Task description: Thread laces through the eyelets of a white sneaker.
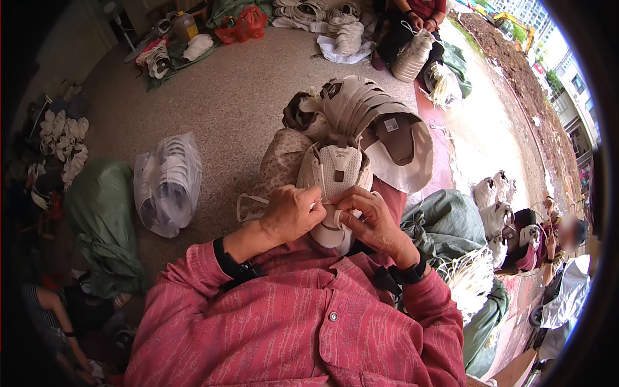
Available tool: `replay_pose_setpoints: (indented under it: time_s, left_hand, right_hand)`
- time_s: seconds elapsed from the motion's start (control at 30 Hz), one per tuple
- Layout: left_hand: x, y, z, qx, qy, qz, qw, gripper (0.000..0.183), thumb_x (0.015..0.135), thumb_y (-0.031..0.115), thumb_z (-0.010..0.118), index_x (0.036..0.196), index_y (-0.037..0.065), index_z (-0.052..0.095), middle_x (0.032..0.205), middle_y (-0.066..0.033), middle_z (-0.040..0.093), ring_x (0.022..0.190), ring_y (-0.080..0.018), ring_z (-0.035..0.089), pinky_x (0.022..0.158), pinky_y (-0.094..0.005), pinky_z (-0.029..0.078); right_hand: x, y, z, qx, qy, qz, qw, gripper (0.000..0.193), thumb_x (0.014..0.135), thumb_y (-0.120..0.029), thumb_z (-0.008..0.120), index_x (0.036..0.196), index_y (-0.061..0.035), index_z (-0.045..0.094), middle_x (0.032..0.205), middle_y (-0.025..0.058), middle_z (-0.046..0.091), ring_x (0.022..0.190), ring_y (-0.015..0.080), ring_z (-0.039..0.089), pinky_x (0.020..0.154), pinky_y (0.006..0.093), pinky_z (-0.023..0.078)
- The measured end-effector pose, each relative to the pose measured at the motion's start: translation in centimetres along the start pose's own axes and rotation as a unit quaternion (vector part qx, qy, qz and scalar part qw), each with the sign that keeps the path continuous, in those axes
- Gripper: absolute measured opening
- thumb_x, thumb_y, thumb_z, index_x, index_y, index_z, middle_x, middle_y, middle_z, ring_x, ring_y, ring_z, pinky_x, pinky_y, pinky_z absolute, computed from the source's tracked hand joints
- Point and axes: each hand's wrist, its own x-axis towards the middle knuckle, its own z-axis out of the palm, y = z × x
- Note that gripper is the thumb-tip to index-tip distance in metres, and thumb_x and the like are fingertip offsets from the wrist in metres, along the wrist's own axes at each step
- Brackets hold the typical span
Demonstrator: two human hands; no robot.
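Observation:
A beige shoe upper (334,169) with a perforated tongue rests across my lap, its toe toward me. My left hand (293,211) is closed in a pinch at the lacing edge; a thin pale strand shows at its fingertips. In my right hand (374,222), thumb and fingers grip a white shoelace (340,220) that loops over the toe. Part of the eyelet rows is hidden under my fingers. Just beyond lies a nested stack of similar uppers (367,106), the nearest showing a dark brown lining. Another lace loop (250,205) hangs left of the left hand.
To the left, a clear plastic bag (169,184) of uppers stands beside a green sack (106,222). White laces (465,277) lie bundled on a green sack (448,222) to the right. Ahead, another person (422,22) handles a stack of uppers (414,57). More people sit at both sides.

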Motion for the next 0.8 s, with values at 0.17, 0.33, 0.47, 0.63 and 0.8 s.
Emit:
replay_pose_setpoints:
  time_s: [0.17, 0.33, 0.47, 0.63, 0.8]
  left_hand:
    - [0.8, 0.4, 0.5, -0.016, 0.013, -0.05, 0.999, 0.014, 0.079, 0.015, 0.064, 0.073, 0.005, 0.056, 0.06, -0.0135, 0.058, 0.059, -0.0362, 0.061, 0.057, -0.0457, 0.048]
    - [1.2, 0.2, -1.1, 0.05, 0.013, 0.045, 0.998, 0.014, 0.076, 0.015, 0.068, 0.082, 0.006, 0.058, 0.076, -0.0115, 0.061, 0.072, -0.0323, 0.065, 0.07, -0.0432, 0.05]
    - [3.0, 0.0, -3.3, 0.066, 0.026, 0.173, 0.982, 0.032, 0.073, 0.016, 0.074, 0.097, 0.006, 0.056, 0.102, -0.0123, 0.057, 0.088, -0.0321, 0.064, 0.078, -0.0416, 0.049]
    - [4.8, -0.7, -4.3, 0.025, -0.198, 0.127, 0.972, 0.029, 0.072, 0.013, 0.072, 0.095, 0.004, 0.056, 0.1, -0.0121, 0.052, 0.09, -0.0352, 0.062, 0.077, -0.0444, 0.05]
    - [4.4, -1.9, -3.8, -0.044, -0.181, 0.144, 0.972, 0.027, 0.073, 0.013, 0.071, 0.092, 0.003, 0.056, 0.098, -0.0116, 0.052, 0.086, -0.0342, 0.063, 0.075, -0.0433, 0.051]
  right_hand:
    - [0.1, -0.2, -0.1, -0.005, -0.011, 0.024, 1.0, 0.013, 0.09, -0.012, 0.067, 0.095, -0.0012, 0.063, 0.1, 0.0106, 0.064, 0.092, 0.0265, 0.064, 0.079, 0.0348, 0.05]
    - [0.3, -0.6, 0.0, -0.003, -0.003, 0.02, 1.0, 0.012, 0.092, -0.01, 0.065, 0.099, -0.0017, 0.063, 0.1, 0.0104, 0.065, 0.091, 0.0266, 0.065, 0.077, 0.0344, 0.051]
    - [0.7, -1.5, -0.2, -0.088, 0.013, 0.001, 0.996, 0.016, 0.092, -0.006, 0.062, 0.108, -0.0031, 0.062, 0.094, 0.0086, 0.066, 0.085, 0.0238, 0.065, 0.074, 0.0317, 0.051]
    - [2.6, -3.8, -2.0, 0.012, 0.034, 0.041, 0.998, 0.017, 0.093, 0.001, 0.056, 0.11, 0.0002, 0.06, 0.095, 0.0082, 0.067, 0.077, 0.0156, 0.064, 0.069, 0.0274, 0.051]
    - [5.1, -4.0, -3.6, -0.068, 0.056, 0.08, 0.993, 0.016, 0.096, -0.005, 0.055, 0.107, 0.0034, 0.062, 0.091, 0.0098, 0.065, 0.077, 0.015, 0.062, 0.069, 0.0272, 0.049]
